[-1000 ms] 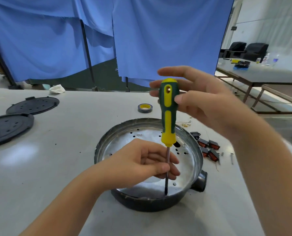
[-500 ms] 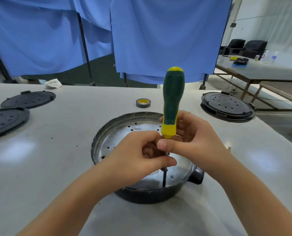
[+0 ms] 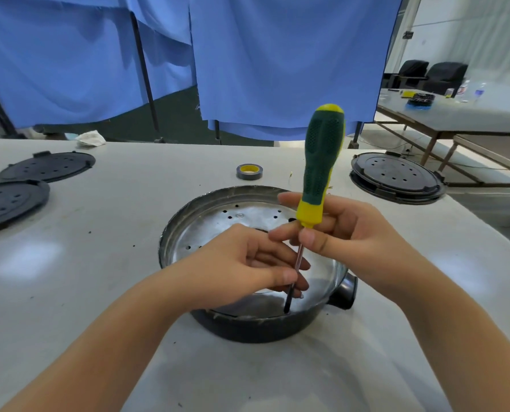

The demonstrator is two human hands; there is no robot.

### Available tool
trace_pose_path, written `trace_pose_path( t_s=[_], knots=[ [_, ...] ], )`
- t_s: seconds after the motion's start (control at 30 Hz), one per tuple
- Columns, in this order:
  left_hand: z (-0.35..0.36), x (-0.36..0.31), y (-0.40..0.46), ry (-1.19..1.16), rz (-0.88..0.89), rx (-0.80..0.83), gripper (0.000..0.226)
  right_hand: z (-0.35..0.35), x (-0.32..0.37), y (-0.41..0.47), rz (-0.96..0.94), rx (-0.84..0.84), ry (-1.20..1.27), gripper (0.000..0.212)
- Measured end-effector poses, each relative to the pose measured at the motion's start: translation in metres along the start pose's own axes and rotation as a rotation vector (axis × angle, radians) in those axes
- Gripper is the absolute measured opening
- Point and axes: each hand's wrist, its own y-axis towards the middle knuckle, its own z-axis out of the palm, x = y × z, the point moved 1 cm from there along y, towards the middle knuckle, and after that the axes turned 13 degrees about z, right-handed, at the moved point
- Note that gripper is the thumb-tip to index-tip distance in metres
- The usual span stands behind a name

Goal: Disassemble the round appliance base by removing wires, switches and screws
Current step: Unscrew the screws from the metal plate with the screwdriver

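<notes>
- My right hand [image 3: 363, 236] has come down off the top of the screwdriver [image 3: 319, 171]; a second ago it sat round the upper handle, now its fingers [image 3: 313, 240] pinch the yellow collar and the top of the shaft.
- My left hand [image 3: 241, 269] still steadies the shaft lower down, thumb and fingers closed on it.
- The tip stands near the front wall inside the base [image 3: 247, 331], and I judge it is seated on a screw I cannot see; the low grip suits fine turning, so this screw looks close to being worked free.
- The base sits in the middle of the surface [image 3: 99, 263], nearer the front edge, metal pan upward, black spout to its right.
- Count: one screwdriver, one base, one tape roll [image 3: 249, 172] behind it.
- Black round covers: two at the left edge [image 3: 13, 200], one stack at the right edge [image 3: 396, 178].
- The loose switches seen earlier right of the base are now hidden behind my right arm.
</notes>
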Motion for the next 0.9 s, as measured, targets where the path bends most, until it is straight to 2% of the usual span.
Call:
trace_pose_path(
  t_s=[0.13,0.3,0.37,0.47,0.57,0.73,0.8,0.9],
  knots=[
    [0.0,-0.001,0.0,0.052,0.018,-0.006,0.02,0.005,-0.002,-0.001,-0.006,0.006,-0.045,0.043],
    [0.001,0.0,-0.001,0.105,0.047,-0.024,0.02,0.006,-0.003,0.0,-0.02,-0.156,-0.026,0.04],
    [0.001,0.0,-0.001,0.158,0.068,-0.04,0.016,0.006,-0.003,0.0,-0.022,-0.211,-0.018,0.039],
    [0.002,-0.001,0.0,0.241,0.093,-0.056,0.004,0.009,-0.003,0.001,-0.025,-0.195,-0.004,0.042],
    [0.004,-0.002,0.001,0.246,0.099,-0.064,0.007,0.011,-0.002,0.001,-0.059,-0.201,0.016,0.036],
    [0.006,-0.001,0.001,0.24,0.104,-0.061,0.023,0.015,-0.004,0.004,-0.124,-0.344,0.115,0.027],
    [0.004,0.0,0.001,0.196,0.081,-0.053,0.019,0.013,-0.006,0.005,-0.113,-0.34,0.188,0.034],
    [0.002,0.0,0.0,0.108,0.037,-0.013,0.008,0.011,-0.008,0.006,-0.082,-0.229,0.267,0.029]
  ],
)
